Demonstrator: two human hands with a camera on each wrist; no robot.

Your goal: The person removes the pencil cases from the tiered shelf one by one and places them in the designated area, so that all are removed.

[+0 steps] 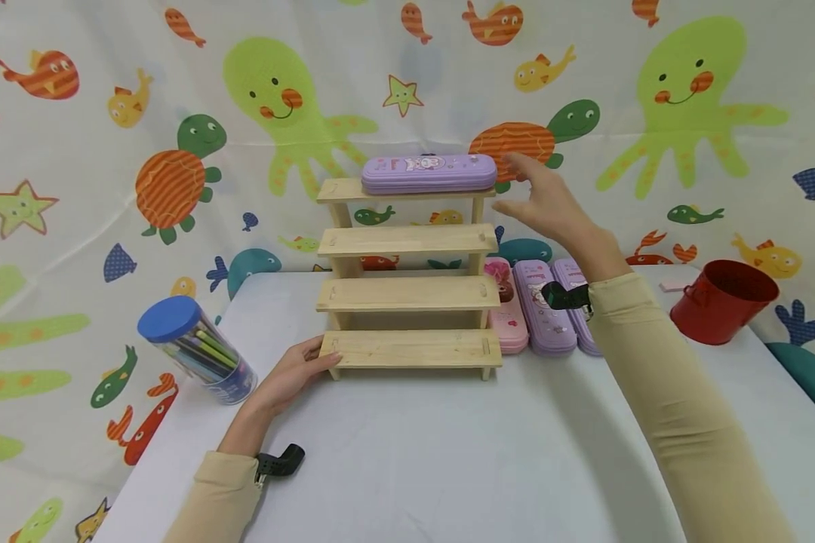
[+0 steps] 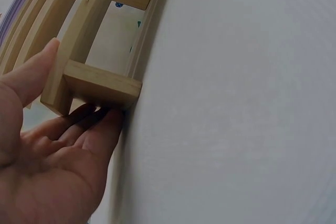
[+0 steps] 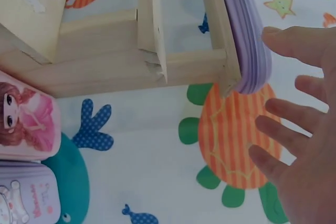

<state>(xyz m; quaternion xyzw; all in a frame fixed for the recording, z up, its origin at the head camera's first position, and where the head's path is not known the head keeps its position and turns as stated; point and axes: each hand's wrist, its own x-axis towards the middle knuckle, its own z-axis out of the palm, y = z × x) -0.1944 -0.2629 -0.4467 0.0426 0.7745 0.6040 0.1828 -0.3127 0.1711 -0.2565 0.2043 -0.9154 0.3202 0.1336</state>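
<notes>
A four-tier wooden step rack point(image 1: 409, 294) stands on the white table. On its top tier lies a purple pencil case point(image 1: 429, 173). My left hand point(image 1: 299, 373) holds the left end of the lowest tier, thumb on top and fingers by the leg in the left wrist view. Just right of the top tier, my right hand point(image 1: 546, 200) is raised with spread fingers and nothing in it. In the right wrist view the thumb is close to the end of the purple case point(image 3: 247, 35); whether they touch I cannot tell.
To the right of the rack lie a pink pencil case point(image 1: 509, 317) and two purple ones point(image 1: 546, 309), the farther one partly behind my right wrist. A red bucket point(image 1: 723, 305) stands at the right. At the left is a blue-lidded clear tub of pens point(image 1: 200, 351). A printed cloth hangs behind.
</notes>
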